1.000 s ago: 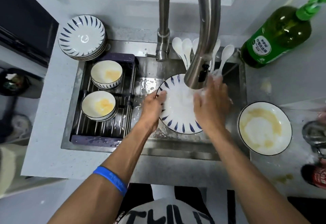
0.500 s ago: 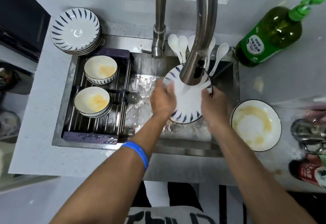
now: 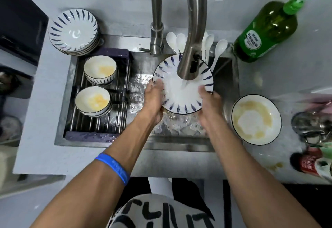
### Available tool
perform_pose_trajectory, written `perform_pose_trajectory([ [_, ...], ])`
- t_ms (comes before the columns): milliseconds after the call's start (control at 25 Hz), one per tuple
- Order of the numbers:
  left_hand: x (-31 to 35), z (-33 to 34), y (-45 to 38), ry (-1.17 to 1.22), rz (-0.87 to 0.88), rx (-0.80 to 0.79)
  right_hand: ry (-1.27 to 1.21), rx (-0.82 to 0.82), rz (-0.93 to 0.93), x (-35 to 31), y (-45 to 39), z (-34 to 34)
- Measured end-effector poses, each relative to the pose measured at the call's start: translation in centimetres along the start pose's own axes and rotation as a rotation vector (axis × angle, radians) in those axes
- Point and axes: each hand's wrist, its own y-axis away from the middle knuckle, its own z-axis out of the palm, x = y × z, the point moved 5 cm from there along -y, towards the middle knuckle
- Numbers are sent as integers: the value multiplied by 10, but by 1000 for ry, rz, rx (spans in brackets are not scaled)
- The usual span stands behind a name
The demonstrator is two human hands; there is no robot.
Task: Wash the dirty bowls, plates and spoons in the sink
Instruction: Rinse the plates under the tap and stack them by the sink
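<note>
A white plate with blue dashes [image 3: 181,100] is held tilted over the sink [image 3: 179,143] under the running tap [image 3: 190,62]. My left hand [image 3: 154,100] grips its left rim and my right hand [image 3: 209,102] grips its right rim. Two bowls with yellow residue [image 3: 99,69] [image 3: 92,100] sit on the drying rack [image 3: 100,125] in the sink's left half. A dirty plate [image 3: 256,119] with yellow smears lies on the counter to the right. White spoons [image 3: 218,48] fan out behind the tap.
A stack of clean blue-patterned plates [image 3: 73,31] stands on the counter at the back left. A green dish soap bottle [image 3: 265,31] stands at the back right. Metal items [image 3: 312,127] and a red can [image 3: 309,163] crowd the far right edge.
The plate has gone from lying low in the sink to being raised and tilted under the water stream, with both hands shifted to its rims.
</note>
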Motion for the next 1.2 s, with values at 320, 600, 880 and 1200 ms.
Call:
perform_pose_trajectory([
  [320,7,-12,15,-194,195,41,1396,-632,-541,11,30,65],
  [600,25,2,21,-117,247,53,1507,-670,-626,-16,33,64],
  [880,29,-22,7,-80,232,144,1591,-701,-598,-16,42,78],
  [1200,37,-3,14,-79,259,98,1438,-811,-667,-7,45,70],
])
